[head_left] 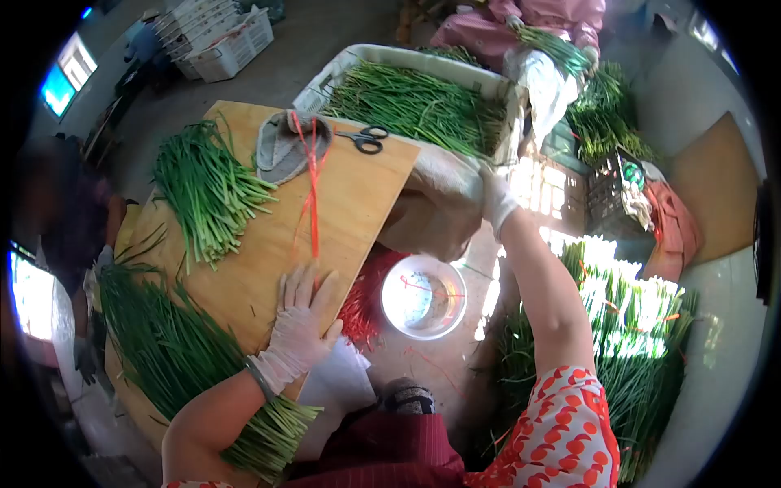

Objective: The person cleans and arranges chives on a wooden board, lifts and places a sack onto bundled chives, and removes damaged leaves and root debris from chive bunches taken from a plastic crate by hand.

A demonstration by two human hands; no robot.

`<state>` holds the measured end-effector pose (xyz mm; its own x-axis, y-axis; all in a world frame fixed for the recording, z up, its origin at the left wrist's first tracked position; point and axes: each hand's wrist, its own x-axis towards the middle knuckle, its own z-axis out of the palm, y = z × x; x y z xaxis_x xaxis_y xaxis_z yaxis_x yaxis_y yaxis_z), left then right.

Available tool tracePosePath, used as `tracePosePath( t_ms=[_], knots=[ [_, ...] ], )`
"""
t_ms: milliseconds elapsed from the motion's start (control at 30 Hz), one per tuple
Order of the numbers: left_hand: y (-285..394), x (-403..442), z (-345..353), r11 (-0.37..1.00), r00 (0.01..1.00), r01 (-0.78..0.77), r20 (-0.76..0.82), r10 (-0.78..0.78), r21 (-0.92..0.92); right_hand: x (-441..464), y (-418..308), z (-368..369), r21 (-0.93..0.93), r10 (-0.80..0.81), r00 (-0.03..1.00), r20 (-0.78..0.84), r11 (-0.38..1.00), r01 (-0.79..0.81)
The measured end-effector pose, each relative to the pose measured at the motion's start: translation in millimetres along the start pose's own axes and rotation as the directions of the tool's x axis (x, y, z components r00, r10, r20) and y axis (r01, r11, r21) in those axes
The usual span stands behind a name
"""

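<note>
My left hand [299, 333], in a thin white glove, lies flat with fingers spread on the wooden board [350, 191]. Its fingertips are just below some red tie strips [314, 203]. A long bunch of chives [175, 346] passes beneath my left forearm, and a second bunch [211, 191] lies farther up the board. My right hand [498, 199], also gloved, reaches forward to a beige cloth [443, 187] by the crate's near corner; its fingers are blurred and partly hidden. Black-handled scissors [366, 140] rest near the board's far edge beside a grey cloth piece [285, 150].
A white crate [358, 53] of loose chives stands beyond the board. On the floor are a white bucket [423, 297] and a heap of red strips [366, 297]. Tied chives [626, 342] stand at right. A person in pink [561, 16] handles chives; another person [69, 203] is at left.
</note>
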<state>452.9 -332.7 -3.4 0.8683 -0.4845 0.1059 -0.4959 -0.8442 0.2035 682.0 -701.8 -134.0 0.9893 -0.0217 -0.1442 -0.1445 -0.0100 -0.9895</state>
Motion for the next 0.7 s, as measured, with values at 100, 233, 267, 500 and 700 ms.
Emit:
tracePosePath(
  t_ms=[100,233,267,500,700],
  knots=[
    [0.3,0.2,-2.1,0.999,0.999,0.033,0.013,-0.033,-0.007,-5.0,25.7,2.8,-0.496,-0.483,0.822,0.301,0.657,0.568],
    [1.2,0.6,-0.7,0.999,0.998,0.038,0.045,-0.039,0.012,-20.3,54.1,5.1,-0.477,-0.475,0.779,0.409,0.617,0.626],
    [0.7,0.3,-0.8,0.999,0.999,0.031,0.04,-0.031,0.017,-21.0,50.4,7.3,-0.506,-0.479,0.761,0.437,0.569,0.648],
    [0.6,-2.7,0.4,0.999,0.999,0.035,0.027,-0.035,0.015,-36.2,-137.9,21.9,0.41,0.44,0.898,0.022,0.815,-0.409],
    [-1.7,-2.7,4.0,1.0,1.0,0.021,-0.013,-0.02,0.019,-36.2,-109.7,10.9,0.203,0.173,0.977,-0.126,0.968,-0.145]
  ],
)
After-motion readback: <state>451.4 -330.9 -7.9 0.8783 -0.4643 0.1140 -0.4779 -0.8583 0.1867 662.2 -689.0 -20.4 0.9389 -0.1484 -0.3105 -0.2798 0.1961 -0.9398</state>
